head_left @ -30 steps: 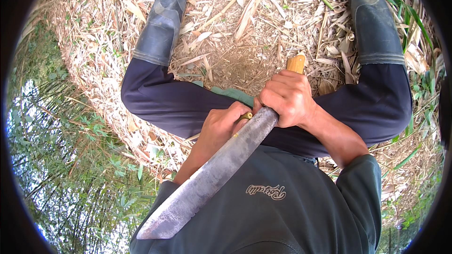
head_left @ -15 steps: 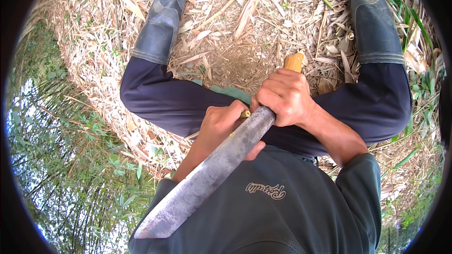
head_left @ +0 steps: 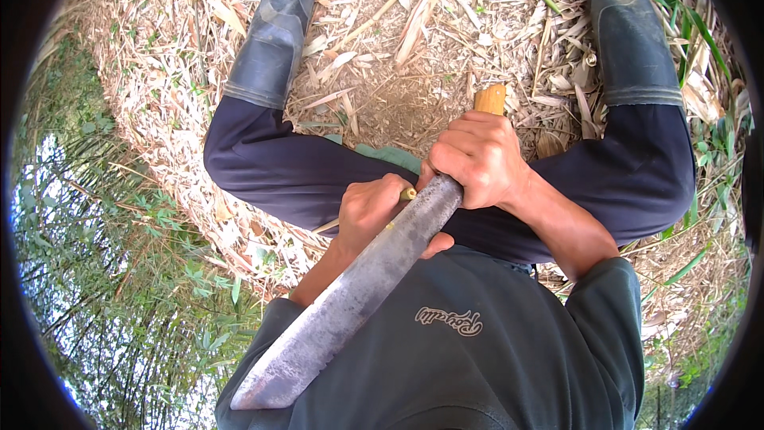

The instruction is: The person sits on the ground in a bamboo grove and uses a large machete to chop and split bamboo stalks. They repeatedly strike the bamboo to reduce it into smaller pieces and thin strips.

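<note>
My right hand [head_left: 480, 158] grips the pale wooden handle [head_left: 490, 99] of a large machete. Its broad grey blade [head_left: 350, 299] runs down and to the left across my dark green shirt, tip near the lower left. Just under the blade's base, my left hand [head_left: 372, 209] is closed around a thin yellowish stick [head_left: 407, 193], only its cut end showing beside the blade. Most of the stick is hidden by my hand and the blade.
I sit with knees spread, in dark trousers and grey rubber boots [head_left: 274, 28] [head_left: 625, 32]. Dry bamboo leaves and straw [head_left: 398, 48] cover the ground between the boots. Green bamboo foliage [head_left: 119, 287] fills the left side. A green patch [head_left: 390, 155] shows behind my hands.
The blade has shifted slightly against the stick in my left hand; both hands stay in nearly the same place.
</note>
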A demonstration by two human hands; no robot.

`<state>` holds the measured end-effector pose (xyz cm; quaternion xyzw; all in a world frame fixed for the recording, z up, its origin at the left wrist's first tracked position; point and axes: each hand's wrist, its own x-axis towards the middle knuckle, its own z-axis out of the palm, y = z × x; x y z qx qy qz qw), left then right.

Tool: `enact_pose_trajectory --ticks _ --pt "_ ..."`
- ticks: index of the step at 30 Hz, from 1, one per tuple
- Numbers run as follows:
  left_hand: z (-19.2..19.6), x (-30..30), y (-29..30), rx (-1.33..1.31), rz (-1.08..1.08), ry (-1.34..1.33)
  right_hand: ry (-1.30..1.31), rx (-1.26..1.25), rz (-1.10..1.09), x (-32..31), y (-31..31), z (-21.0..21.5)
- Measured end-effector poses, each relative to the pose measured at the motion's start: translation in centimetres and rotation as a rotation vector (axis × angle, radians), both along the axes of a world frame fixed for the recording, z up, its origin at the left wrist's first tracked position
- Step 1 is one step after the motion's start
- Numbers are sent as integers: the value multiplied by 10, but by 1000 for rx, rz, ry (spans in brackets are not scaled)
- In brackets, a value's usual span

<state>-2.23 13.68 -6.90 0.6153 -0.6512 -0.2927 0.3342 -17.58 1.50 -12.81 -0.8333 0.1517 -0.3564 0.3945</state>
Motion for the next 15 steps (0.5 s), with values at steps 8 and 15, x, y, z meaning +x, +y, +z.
enact_pose_trajectory --ticks 8,15 --pt "-8 1 3 -63 43 -78 4 22 -21 0 -4 -5" --pt "9 -2 20 113 121 165 268 139 -346 -23 -34 -30"
